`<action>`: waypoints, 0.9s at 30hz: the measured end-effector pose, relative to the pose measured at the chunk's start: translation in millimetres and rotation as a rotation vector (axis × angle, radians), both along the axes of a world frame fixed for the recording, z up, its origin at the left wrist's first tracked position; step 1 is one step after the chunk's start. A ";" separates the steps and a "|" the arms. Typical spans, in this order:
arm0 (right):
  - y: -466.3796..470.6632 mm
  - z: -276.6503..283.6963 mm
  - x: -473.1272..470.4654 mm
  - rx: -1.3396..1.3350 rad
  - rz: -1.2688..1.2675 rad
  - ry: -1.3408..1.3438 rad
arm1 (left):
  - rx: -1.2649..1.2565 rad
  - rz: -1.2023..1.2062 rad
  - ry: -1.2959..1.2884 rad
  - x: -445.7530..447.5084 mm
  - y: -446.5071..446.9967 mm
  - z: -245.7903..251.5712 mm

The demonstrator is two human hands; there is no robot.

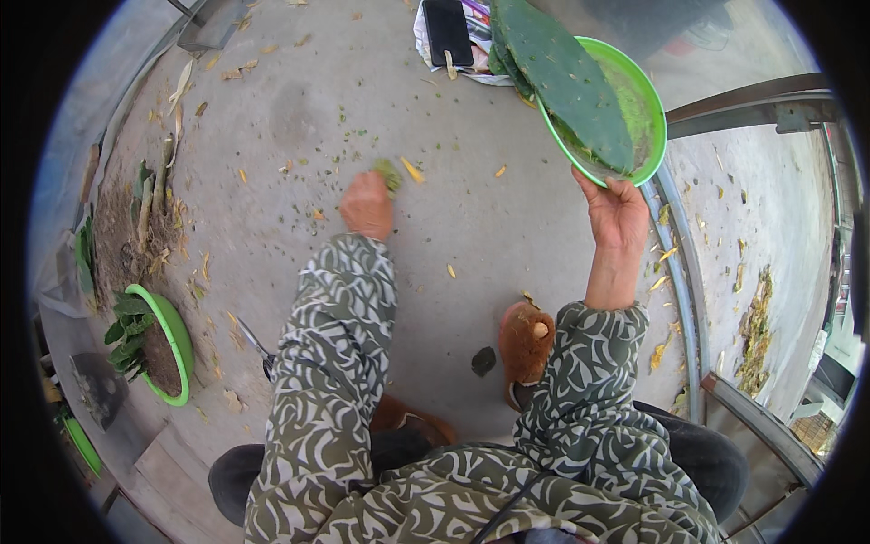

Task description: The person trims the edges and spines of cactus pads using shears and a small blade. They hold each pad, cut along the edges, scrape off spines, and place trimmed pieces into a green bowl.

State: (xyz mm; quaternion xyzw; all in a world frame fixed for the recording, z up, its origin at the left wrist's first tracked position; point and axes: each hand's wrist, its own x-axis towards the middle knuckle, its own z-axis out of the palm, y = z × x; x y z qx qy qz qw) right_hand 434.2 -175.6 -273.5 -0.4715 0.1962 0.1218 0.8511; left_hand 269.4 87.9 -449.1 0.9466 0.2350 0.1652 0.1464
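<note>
My right hand (618, 214) grips the near rim of a green plastic basin (661, 129), fingers beneath and thumb at the edge. Large flat cactus pads (578, 88) lie in the basin and stick out over its far left rim. On the concrete floor, my left hand (368, 206) is curled, blurred, with its back up. A small yellow-green clump (387, 175) shows at its fingertips; whether the fingers hold it I cannot tell. Small green bits are scattered on the floor around that hand.
A black phone (448, 32) lies on a plastic bag at the top. Left are a green pot (178, 340) with a leafy plant, uprooted stalks (153, 197) in soil, and scissors (255, 345) partly behind my sleeve. A metal rail (686, 285) curves along the right. Dry yellow leaves are scattered about.
</note>
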 end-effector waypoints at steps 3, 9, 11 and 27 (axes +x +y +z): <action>2.6 0.6 1.2 0.019 -0.001 0.010 | -0.080 0.098 0.000 -4.2 6.5 0.1; 4.5 1.3 4.1 0.004 -0.006 -0.006 | -0.302 -0.313 -0.131 31.0 -146.7 -7.7; 6.2 0.4 3.0 -0.023 -0.020 -0.020 | -0.271 -0.406 -0.075 54.1 -145.3 -12.9; 5.3 -1.5 9.5 -0.018 -0.049 -0.048 | -0.172 -0.288 0.036 143.8 -79.1 -23.0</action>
